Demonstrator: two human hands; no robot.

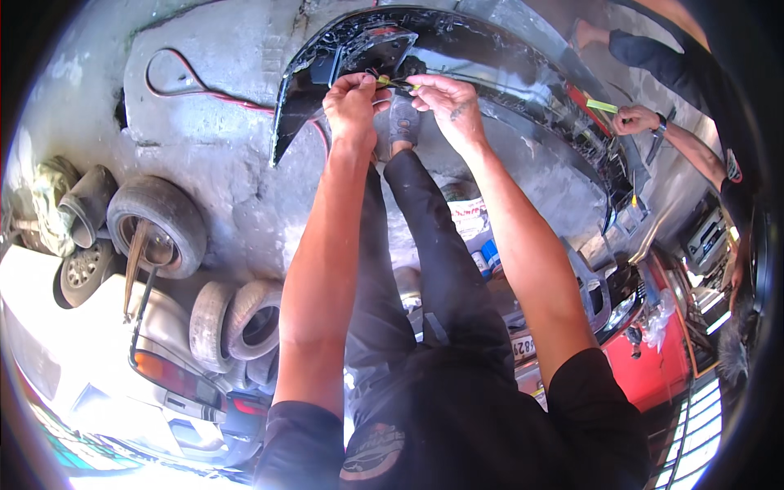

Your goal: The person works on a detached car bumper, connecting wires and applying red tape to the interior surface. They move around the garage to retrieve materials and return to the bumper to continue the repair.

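Note:
Both arms reach forward over a glossy black car bumper (498, 51) lying on the floor. My left hand (351, 108) is closed, thumb and fingers pinching one end of some thin dark wires (397, 83). The other end sits between the thumb and fingers of my right hand (452, 108), also closed. Small yellow-green pieces show on the wires near both sets of fingertips; their kind is too small to tell. Just below the wires is my shoe (403, 121), near the bumper's inner edge.
At right, another person's hand (635, 120) holds a yellow-green strip (602, 106) over the bumper. A red and black cable (233, 101) loops across the floor at left. Used tires (186, 214) lie at left near a light-coloured vehicle (49, 327). Blue cans (490, 253) stand behind my leg.

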